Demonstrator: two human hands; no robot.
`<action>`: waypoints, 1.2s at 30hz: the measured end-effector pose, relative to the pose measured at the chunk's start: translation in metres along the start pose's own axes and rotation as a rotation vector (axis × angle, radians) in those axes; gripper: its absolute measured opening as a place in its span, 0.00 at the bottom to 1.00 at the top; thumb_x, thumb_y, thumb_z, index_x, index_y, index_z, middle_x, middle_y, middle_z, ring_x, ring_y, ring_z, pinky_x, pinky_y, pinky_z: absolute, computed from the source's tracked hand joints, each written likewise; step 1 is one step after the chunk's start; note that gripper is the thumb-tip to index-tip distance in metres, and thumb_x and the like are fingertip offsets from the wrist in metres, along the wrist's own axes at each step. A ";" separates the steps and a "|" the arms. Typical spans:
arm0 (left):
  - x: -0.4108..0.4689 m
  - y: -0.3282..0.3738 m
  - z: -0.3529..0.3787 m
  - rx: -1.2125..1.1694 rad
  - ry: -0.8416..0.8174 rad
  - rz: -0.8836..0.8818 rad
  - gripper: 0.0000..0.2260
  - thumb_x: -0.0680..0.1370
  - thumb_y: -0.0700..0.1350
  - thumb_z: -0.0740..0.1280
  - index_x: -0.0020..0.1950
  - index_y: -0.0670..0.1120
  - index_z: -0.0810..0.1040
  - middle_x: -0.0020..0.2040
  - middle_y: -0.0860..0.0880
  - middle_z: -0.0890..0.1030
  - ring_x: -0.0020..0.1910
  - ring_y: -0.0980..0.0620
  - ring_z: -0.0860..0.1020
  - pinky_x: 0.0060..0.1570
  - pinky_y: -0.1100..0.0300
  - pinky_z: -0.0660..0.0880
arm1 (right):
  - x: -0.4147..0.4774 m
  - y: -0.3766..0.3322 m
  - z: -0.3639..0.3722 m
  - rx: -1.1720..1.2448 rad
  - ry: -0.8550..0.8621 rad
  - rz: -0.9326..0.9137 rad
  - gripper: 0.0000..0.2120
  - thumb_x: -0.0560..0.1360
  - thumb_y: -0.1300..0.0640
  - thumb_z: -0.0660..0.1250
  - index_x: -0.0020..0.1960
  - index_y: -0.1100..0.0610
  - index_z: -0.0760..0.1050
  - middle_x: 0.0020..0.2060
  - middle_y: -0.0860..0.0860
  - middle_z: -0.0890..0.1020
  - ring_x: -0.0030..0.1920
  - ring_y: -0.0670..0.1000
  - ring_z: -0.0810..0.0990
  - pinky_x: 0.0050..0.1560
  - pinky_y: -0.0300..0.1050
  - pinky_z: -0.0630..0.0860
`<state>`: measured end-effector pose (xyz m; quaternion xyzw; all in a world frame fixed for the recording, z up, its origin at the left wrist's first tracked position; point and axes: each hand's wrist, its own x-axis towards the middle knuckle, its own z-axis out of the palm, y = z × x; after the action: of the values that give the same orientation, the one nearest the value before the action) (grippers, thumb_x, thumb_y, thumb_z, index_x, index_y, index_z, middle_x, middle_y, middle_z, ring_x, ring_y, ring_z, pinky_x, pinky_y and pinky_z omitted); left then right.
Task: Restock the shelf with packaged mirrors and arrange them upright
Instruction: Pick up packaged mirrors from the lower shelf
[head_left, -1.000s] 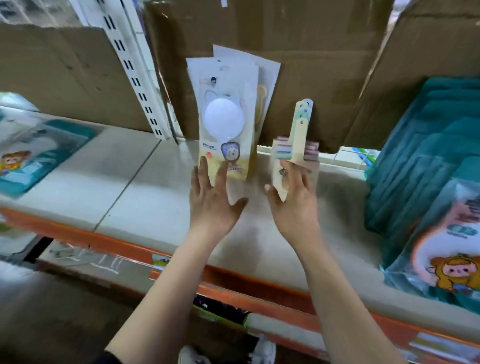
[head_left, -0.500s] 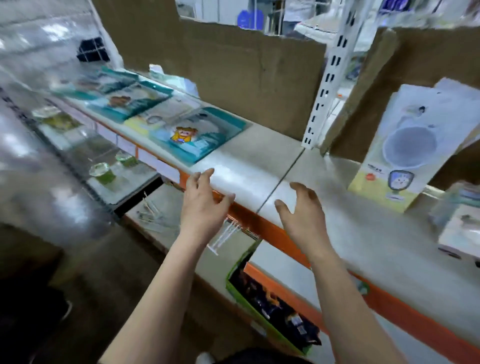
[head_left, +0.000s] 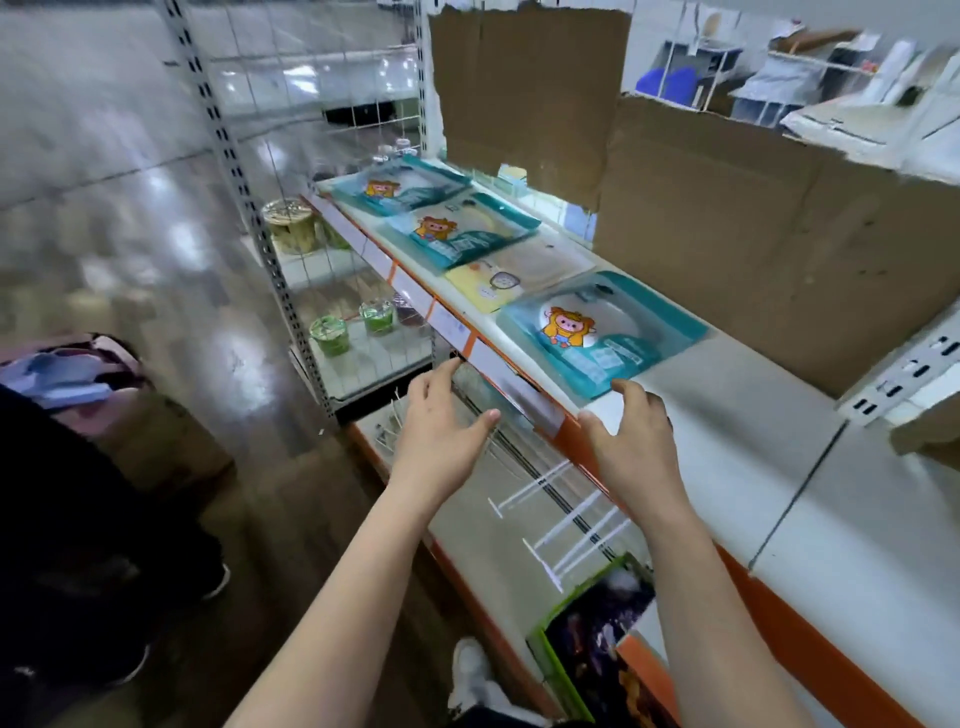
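Several packaged mirrors lie flat on the white shelf (head_left: 737, 415). The nearest is a teal pack with a cartoon figure (head_left: 597, 332); behind it lie a yellow pack (head_left: 511, 270) and two more teal packs (head_left: 462, 228) (head_left: 400, 184). My right hand (head_left: 631, 436) hovers over the shelf's front edge just below the nearest teal pack, fingers relaxed, holding nothing. My left hand (head_left: 441, 421) floats in front of the shelf edge, fingers straight and empty.
Brown cardboard (head_left: 753, 234) stands along the back of the shelf. A lower shelf (head_left: 483, 499) holds white wire dividers and a green box (head_left: 597, 644). Green cups (head_left: 330, 335) sit on a wire rack at left. A dark-clothed person (head_left: 78, 519) stands at far left.
The view has swung left, away from the upright mirror packs. Both hands left those packs and now hover empty near the flat teal pack.
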<state>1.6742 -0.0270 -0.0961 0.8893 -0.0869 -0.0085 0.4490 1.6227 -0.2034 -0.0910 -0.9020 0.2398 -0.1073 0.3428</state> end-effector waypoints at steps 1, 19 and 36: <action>0.006 -0.006 -0.006 0.005 0.009 -0.016 0.29 0.75 0.49 0.68 0.73 0.50 0.61 0.70 0.47 0.64 0.69 0.50 0.64 0.62 0.61 0.61 | 0.007 -0.009 0.007 0.003 -0.003 -0.014 0.24 0.76 0.53 0.65 0.70 0.57 0.65 0.66 0.59 0.69 0.66 0.59 0.67 0.65 0.52 0.64; 0.240 -0.071 -0.081 0.163 0.171 -0.093 0.27 0.76 0.51 0.67 0.73 0.49 0.62 0.70 0.47 0.64 0.69 0.48 0.64 0.64 0.55 0.64 | 0.220 -0.139 0.128 0.246 -0.118 0.010 0.23 0.77 0.51 0.65 0.69 0.53 0.66 0.68 0.56 0.70 0.61 0.53 0.72 0.49 0.39 0.67; 0.446 -0.103 -0.073 0.312 -0.124 0.029 0.24 0.75 0.52 0.67 0.68 0.45 0.68 0.64 0.41 0.70 0.62 0.41 0.70 0.62 0.49 0.69 | 0.327 -0.170 0.179 0.468 -0.011 0.380 0.18 0.77 0.57 0.65 0.67 0.55 0.68 0.53 0.51 0.73 0.41 0.45 0.72 0.32 0.33 0.66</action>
<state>2.1353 0.0192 -0.1068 0.9446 -0.1273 -0.0432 0.2995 2.0290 -0.1572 -0.1004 -0.7381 0.3710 -0.0889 0.5565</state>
